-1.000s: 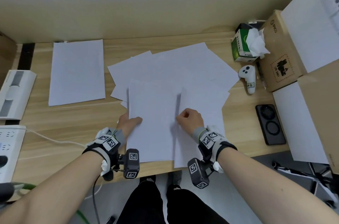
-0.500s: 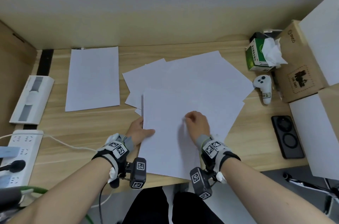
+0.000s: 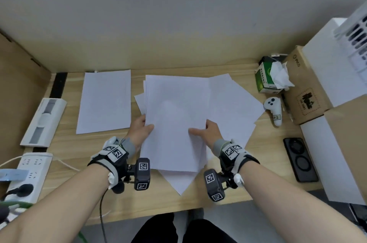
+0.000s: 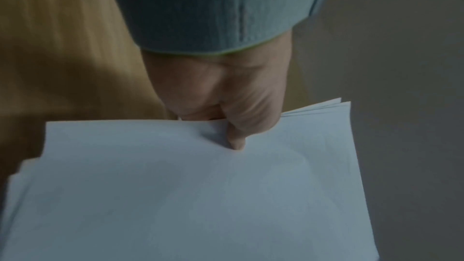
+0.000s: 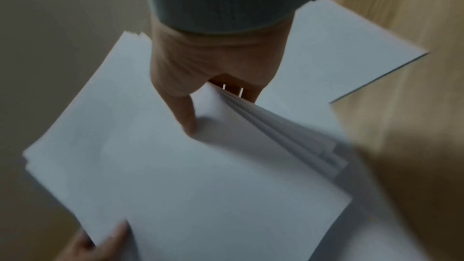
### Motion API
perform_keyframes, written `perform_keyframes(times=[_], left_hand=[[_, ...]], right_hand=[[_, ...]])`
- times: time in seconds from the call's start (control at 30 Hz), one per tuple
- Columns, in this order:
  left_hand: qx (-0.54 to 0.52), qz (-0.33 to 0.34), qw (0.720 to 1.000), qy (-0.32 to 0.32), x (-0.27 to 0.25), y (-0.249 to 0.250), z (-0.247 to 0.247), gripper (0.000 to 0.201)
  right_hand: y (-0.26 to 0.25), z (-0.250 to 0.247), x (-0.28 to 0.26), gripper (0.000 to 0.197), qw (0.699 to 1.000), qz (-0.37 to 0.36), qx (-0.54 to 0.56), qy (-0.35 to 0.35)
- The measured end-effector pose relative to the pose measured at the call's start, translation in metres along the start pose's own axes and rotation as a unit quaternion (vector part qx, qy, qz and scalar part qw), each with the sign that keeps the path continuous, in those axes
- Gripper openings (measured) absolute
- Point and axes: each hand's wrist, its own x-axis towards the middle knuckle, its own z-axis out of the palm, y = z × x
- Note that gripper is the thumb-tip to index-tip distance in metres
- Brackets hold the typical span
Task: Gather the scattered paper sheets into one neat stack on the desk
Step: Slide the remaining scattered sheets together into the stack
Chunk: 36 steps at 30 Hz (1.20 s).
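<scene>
Since half a second ago I see the bundle of sheets squared upright between both hands and lifted at its near end, where before it lay slanted under the palms; a few loose sheets still fan out to the right beneath it and one corner pokes out toward the desk edge.

Going left to right: a white power strip with a plug in it sits at the far left, a long white device lies above it, and then a single sheet lies apart from the pile. My left hand pinches the bundle's left edge, thumb on top and fingers curled under. My right hand clamps the right edge the same way, thumb pressed flat on the top sheet, fingers beneath several fanned layers.

Further right, a green tissue box holds crumpled white tissue sticking out of its top. A white controller lies just beside it, next to a brown cardboard box, which is closed. A black phone-like slab lies near the desk's front edge.

The desk is light wood grain, set against a plain pale wall
</scene>
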Motion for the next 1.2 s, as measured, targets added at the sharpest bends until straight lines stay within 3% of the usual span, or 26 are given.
perform_keyframes(times=[0.13, 0.3, 0.63, 0.8, 1.07, 1.2], left_hand=[[-0.023, 0.025, 0.999, 0.034, 0.010, 0.050, -0.027, 0.028], [-0.044, 0.039, 0.997, 0.044, 0.011, 0.073, -0.050, 0.030], [-0.010, 0.028, 0.999, 0.014, 0.016, 0.054, -0.055, 0.030], [-0.019, 0.054, 0.998, 0.031, 0.018, 0.058, -0.055, 0.022], [0.004, -0.020, 1.000, 0.023, 0.033, 0.030, -0.063, 0.020], [-0.014, -0.004, 0.999, 0.045, 0.037, 0.026, -0.073, 0.025]], right_hand=[[-0.064, 0.016, 0.009, 0.022, 0.998, -0.003, 0.060, 0.009], [-0.105, 0.034, 0.013, 0.021, 0.998, -0.053, 0.041, 0.008], [-0.090, 0.052, 0.017, 0.028, 0.997, -0.046, 0.054, 0.001], [-0.090, 0.063, 0.024, 0.036, 0.994, -0.037, 0.104, 0.025], [-0.073, 0.081, 0.044, 0.022, 0.997, -0.019, 0.051, 0.046], [-0.076, 0.088, 0.047, 0.015, 0.997, -0.020, 0.052, 0.044]])
